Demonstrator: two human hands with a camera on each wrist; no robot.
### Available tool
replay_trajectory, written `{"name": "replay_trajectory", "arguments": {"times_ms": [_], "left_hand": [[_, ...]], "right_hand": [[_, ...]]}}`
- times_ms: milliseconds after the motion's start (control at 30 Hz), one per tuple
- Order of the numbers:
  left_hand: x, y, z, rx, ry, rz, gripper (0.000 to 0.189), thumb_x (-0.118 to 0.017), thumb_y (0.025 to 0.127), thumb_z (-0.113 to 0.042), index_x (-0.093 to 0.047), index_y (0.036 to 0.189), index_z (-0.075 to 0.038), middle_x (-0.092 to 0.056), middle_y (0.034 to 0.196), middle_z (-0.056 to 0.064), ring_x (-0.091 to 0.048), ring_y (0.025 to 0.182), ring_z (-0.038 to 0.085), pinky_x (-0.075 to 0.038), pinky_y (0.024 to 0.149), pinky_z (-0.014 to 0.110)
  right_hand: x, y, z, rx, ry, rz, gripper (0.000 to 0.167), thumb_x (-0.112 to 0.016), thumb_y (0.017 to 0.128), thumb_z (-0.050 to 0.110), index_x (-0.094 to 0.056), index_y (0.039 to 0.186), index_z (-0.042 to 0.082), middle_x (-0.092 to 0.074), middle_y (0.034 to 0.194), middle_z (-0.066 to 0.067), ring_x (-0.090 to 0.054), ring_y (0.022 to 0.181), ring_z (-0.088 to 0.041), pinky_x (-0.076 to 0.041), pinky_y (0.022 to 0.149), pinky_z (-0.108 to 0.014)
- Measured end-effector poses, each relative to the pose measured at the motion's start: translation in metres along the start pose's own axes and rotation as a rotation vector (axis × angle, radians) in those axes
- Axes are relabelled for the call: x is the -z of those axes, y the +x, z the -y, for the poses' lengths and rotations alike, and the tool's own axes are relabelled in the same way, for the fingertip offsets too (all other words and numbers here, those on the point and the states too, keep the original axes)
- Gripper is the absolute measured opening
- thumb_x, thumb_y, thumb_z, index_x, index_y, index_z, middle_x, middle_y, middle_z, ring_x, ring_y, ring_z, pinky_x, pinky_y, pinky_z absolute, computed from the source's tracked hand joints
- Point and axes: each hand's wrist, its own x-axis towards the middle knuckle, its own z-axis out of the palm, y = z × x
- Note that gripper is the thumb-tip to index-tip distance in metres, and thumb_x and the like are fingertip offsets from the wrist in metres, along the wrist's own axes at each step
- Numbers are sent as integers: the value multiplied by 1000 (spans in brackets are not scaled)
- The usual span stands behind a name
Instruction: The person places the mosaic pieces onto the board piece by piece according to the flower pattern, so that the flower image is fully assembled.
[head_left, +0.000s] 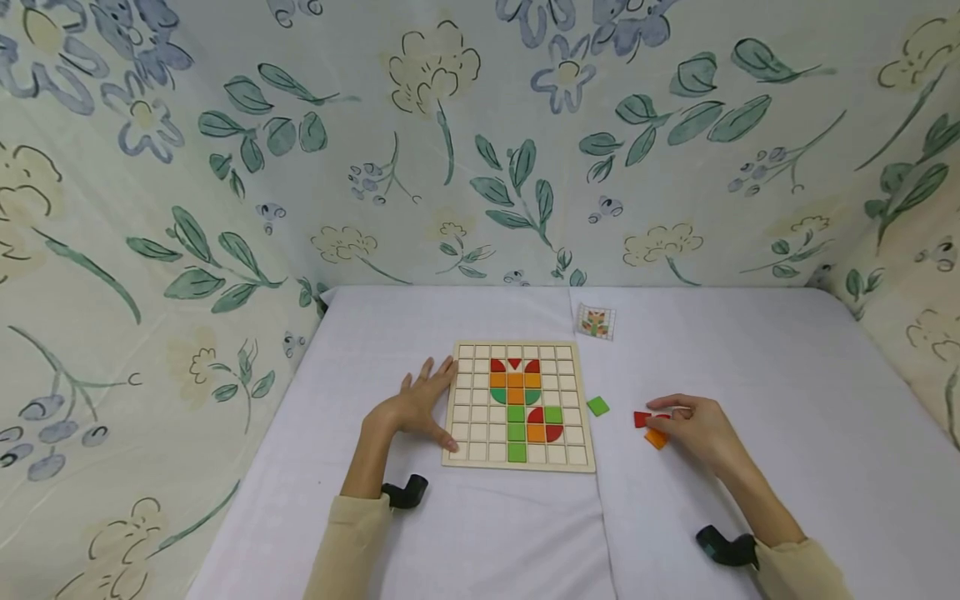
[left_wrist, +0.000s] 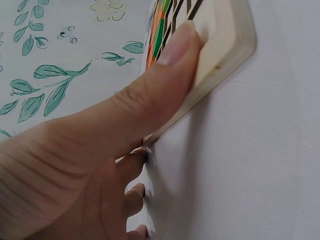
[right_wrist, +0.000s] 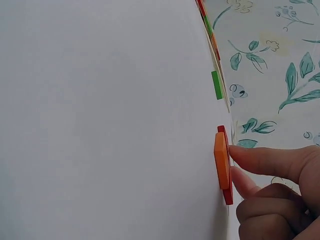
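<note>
A square wooden grid board (head_left: 472, 433) lies on the table, partly filled with red, orange and green tiles in a flower-like shape. My left hand (head_left: 416, 404) steadies its left side with fingers spread; in the left wrist view the thumb (left_wrist: 170, 65) rests on the board's corner. To the right of the board, my right hand (head_left: 697, 425) has thumb and index finger around a small red tile (head_left: 662, 416). Beside it lie another red tile (head_left: 641, 419) and an orange tile (head_left: 656, 439). The orange tile (right_wrist: 221, 160) partly covers the red in the right wrist view.
One loose green tile (head_left: 597, 406) lies just off the board's right edge. Behind the board is a small pattern card (head_left: 596, 322) showing a flower in a grid. White cloth covers the table (head_left: 517, 533), with a floral curtain (head_left: 420, 225) at the back and sides.
</note>
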Motion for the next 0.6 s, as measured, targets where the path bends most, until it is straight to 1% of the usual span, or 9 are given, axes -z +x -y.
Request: {"name": "replay_trajectory", "arguments": {"times_ms": [100, 167, 233, 333, 400, 500, 600], "left_hand": [[0, 0, 0, -2, -2, -5, 140, -98, 63, -42, -10, 167, -12, 0, 177, 5, 11, 163, 36, 3, 131, 64], [0, 0, 0, -1, -4, -6, 140, -98, 63, -42, -10, 167, -12, 0, 177, 5, 11, 163, 36, 3, 131, 64], [0, 0, -1, 0, -5, -5, 140, -98, 63, -42, -10, 167, -12, 0, 177, 5, 11, 163, 36, 3, 131, 64], [0, 1, 0, 0, -3, -5, 140, -98, 63, -42, -10, 168, -13, 1, 177, 5, 11, 162, 36, 4, 131, 64], [0, 1, 1, 1, 0, -5, 140, -98, 63, -42, -9, 168, -13, 1, 177, 4, 11, 162, 36, 4, 131, 64], [-1, 2, 1, 4, 8, -4, 140, -98, 63, -43, -9, 168, -14, 1, 177, 3, 11, 163, 35, 3, 131, 63], [-1, 2, 2, 7, 10, -3, 140, -98, 64, -43, -9, 168, -15, 2, 177, 3, 12, 163, 35, 4, 131, 63]], "right_hand": [[1, 0, 3, -39, -18, 0, 41, -78, 91, 29, -72, 117, -2, -56, 72, -1, -46, 72, -17, -35, 56, -25], [1, 0, 5, -65, -27, 2, 46, -81, 88, 33, -72, 116, -3, -61, 77, -4, -49, 77, -20, -37, 58, -26], [2, -1, 6, -75, -34, 3, 51, -83, 86, 36, -71, 116, -3, -67, 87, -8, -52, 84, -23, -40, 62, -27], [2, -1, 6, -75, -38, 7, 55, -85, 84, 37, -70, 118, -3, -69, 89, -12, -54, 87, -24, -41, 62, -27], [2, -2, 5, -71, -38, 14, 55, -85, 84, 37, -69, 119, -3, -71, 95, -14, -55, 92, -26, -43, 64, -27], [1, -3, 5, -74, -31, 18, 54, -84, 85, 36, -68, 120, -2, -72, 97, -15, -55, 94, -26, -44, 64, -27], [0, -3, 5, -78, -25, 12, 55, -84, 85, 36, -67, 119, -3, -70, 98, -17, -54, 93, -27, -44, 63, -27]]}}
